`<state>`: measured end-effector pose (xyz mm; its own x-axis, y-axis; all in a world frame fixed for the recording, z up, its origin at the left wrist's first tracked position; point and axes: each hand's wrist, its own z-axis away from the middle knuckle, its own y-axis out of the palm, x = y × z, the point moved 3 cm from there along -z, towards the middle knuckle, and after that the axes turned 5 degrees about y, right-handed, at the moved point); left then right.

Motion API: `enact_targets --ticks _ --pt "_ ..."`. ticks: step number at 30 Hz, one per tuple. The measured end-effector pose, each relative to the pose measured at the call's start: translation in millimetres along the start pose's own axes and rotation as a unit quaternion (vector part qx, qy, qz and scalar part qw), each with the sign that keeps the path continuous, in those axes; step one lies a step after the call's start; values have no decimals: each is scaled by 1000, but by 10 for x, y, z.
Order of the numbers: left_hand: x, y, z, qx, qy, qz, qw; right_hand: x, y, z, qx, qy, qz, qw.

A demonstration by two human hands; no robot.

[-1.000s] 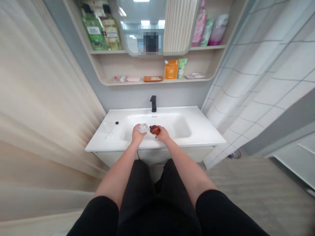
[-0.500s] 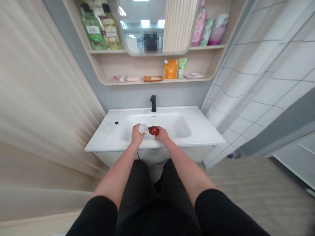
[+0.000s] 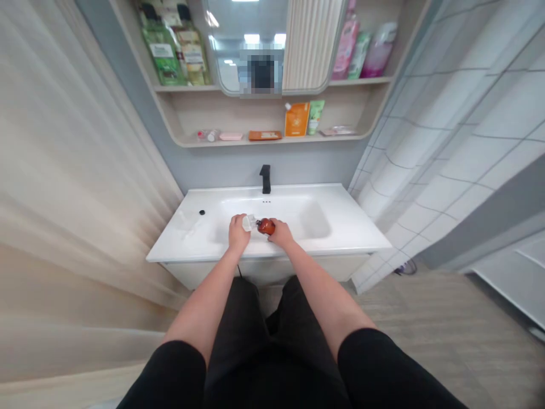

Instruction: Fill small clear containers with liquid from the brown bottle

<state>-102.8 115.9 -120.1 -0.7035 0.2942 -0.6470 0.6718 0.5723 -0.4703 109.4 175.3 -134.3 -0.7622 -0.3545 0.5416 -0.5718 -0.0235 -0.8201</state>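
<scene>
Over the front of the white sink, my left hand (image 3: 238,233) is closed around a small clear container (image 3: 249,222), tipped with its mouth toward the right. My right hand (image 3: 281,233) grips a reddish-brown bottle (image 3: 267,226) that lies tilted, its dark neck pointing left at the container's mouth. Neck and container meet or nearly meet; whether they touch I cannot tell. Any liquid passing between them is too small to make out. On the counter to the left lies a small black cap (image 3: 201,212).
Behind my hands is the sink basin (image 3: 317,218) with a black faucet (image 3: 265,179). Above hangs a shelf (image 3: 238,143) with an orange pouch (image 3: 297,119), a green tube (image 3: 315,117) and several bottles beside a mirror. Curtains hang on both sides.
The clear container in my left hand has turned a little, tipping more toward the right. The bottle and my right hand stay almost where they were.
</scene>
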Motion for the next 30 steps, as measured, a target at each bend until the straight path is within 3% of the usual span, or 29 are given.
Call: enact_targets --ticks 24,30 --pt "-73 -54 -38 32 28 -45 998 -15 37 -26 8 -3 -42 999" --pt "-208 -120 -116 70 41 -140 987 -28 44 -33 -2 -1 -64 998"
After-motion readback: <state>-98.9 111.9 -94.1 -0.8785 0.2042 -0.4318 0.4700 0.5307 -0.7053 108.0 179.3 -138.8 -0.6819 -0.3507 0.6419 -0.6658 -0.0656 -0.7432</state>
